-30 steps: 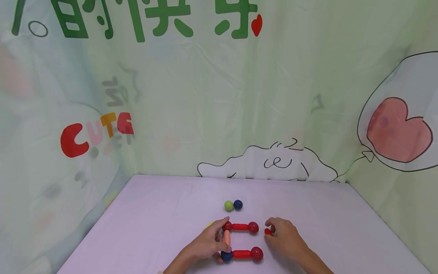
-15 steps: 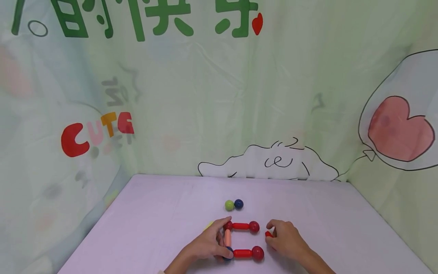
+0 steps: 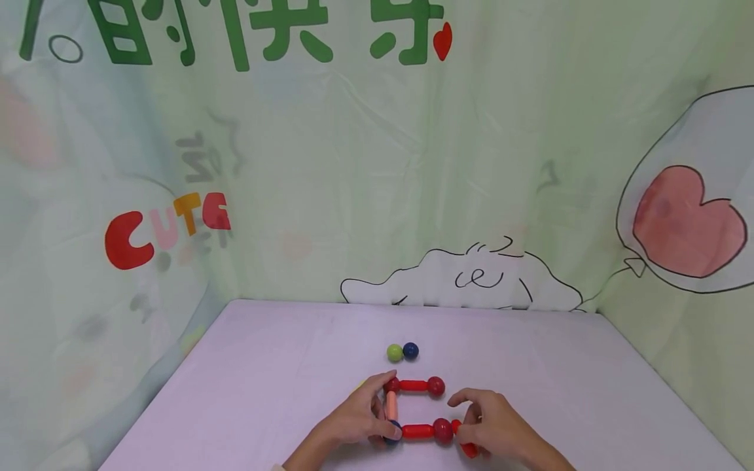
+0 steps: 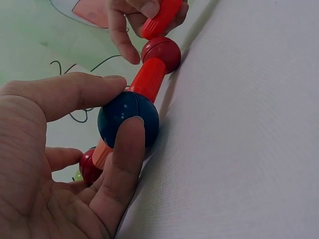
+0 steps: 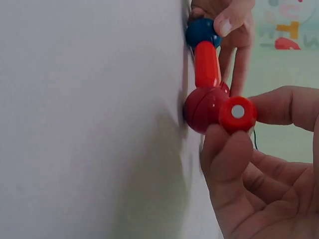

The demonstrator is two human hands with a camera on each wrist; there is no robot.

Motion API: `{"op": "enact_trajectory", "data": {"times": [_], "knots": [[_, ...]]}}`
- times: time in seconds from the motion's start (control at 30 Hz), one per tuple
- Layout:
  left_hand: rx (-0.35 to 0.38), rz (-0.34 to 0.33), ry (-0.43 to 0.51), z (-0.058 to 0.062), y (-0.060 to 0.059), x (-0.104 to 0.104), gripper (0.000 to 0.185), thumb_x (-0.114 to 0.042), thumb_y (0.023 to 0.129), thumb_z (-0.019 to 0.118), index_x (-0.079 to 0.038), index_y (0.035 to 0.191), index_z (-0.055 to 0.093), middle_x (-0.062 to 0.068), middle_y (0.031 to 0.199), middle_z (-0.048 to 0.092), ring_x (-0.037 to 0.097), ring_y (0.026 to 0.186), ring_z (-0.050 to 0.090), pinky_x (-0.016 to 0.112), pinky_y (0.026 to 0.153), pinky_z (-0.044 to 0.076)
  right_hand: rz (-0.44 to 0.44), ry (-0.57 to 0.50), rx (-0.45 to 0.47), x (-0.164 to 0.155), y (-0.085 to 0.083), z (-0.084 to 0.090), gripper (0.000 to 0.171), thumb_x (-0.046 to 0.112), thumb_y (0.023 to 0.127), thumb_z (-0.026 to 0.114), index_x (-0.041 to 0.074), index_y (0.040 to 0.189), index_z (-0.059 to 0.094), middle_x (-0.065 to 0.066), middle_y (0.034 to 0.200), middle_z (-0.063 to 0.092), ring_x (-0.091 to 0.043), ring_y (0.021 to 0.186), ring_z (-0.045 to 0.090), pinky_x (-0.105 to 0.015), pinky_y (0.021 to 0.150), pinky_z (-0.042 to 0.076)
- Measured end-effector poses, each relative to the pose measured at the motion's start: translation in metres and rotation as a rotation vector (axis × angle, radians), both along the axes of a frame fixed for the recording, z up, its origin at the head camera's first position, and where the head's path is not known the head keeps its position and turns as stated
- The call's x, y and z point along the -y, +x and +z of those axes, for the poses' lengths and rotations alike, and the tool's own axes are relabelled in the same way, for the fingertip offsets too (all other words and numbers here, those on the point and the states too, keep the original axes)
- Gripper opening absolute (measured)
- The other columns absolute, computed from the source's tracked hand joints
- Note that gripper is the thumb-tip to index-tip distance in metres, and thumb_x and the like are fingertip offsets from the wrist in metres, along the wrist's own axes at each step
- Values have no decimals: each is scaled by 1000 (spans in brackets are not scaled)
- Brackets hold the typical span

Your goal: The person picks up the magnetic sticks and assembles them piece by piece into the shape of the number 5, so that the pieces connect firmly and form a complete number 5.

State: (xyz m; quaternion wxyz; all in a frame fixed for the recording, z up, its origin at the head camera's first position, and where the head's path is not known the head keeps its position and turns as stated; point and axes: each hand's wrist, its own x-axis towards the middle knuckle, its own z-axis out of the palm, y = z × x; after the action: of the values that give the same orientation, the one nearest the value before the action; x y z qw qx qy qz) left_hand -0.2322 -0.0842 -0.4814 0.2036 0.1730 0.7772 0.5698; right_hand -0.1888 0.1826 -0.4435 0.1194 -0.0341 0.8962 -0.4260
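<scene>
**Rods and balls on the lilac table: a count**

Five balls show in the head view. Three sit in the frame: a dark red ball (image 3: pixel 435 386) at the far right corner, another dark red ball (image 3: pixel 443 430) at the near right, and a blue ball (image 3: pixel 391 434) at the near left. A fourth, red, is half hidden under the left fingers at the far left corner. Two loose balls, green (image 3: pixel 394 352) and navy (image 3: pixel 410 350), touch each other farther back.

Four rods: two red ones (image 3: pixel 413 385) (image 3: pixel 417 431) lying crosswise, one peach rod (image 3: pixel 391 407) joining them on the left, and a loose red rod (image 3: pixel 469 449).

The left hand (image 3: pixel 356 418) pinches the blue ball between thumb and forefinger. The right hand (image 3: pixel 495 425) grips the loose red rod against the near right ball.

Only the right wrist view shows that rod's end (image 5: pixel 238 111), with its silver disc, beside the ball. Only the left wrist view shows the thumb (image 4: pixel 127 159) flat on the blue ball (image 4: pixel 128 119).
</scene>
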Motion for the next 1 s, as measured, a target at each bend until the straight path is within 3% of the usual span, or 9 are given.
{"op": "enact_trajectory", "data": {"times": [0.2, 0.33, 0.5, 1.0], "knots": [[3, 6, 7, 0, -1, 1, 94, -3, 77, 85, -20, 156, 38, 11, 81, 60, 20, 60, 62, 29, 56, 55, -20, -69, 115, 7, 6, -4, 58, 11, 78, 82, 4, 131, 59, -9, 76, 62, -21, 65, 58, -31, 61, 53], [11, 7, 18, 0, -1, 1, 94, -2, 77, 85, -20, 156, 38, 11, 81, 60, 20, 61, 62, 29, 56, 55, -23, -73, 132, 12, 8, -6, 65, 12, 78, 84, 3, 136, 55, -9, 74, 62, -21, 64, 58, -30, 62, 53], [10, -5, 30, 0, -3, 1, 93, -2, 77, 84, -18, 156, 38, 11, 82, 60, 20, 63, 63, 29, 56, 56, 14, -79, 128, 15, 10, -11, 60, 14, 78, 84, 1, 131, 58, -8, 70, 61, -19, 61, 58, -30, 62, 53], [1, -16, 38, 1, -6, -2, 94, 0, 77, 84, -16, 157, 37, 12, 82, 59, 20, 66, 63, 30, 55, 57, -5, -90, 129, 15, 11, -18, 55, 19, 79, 86, 2, 124, 59, -7, 72, 62, -19, 63, 60, -30, 64, 56]]}}
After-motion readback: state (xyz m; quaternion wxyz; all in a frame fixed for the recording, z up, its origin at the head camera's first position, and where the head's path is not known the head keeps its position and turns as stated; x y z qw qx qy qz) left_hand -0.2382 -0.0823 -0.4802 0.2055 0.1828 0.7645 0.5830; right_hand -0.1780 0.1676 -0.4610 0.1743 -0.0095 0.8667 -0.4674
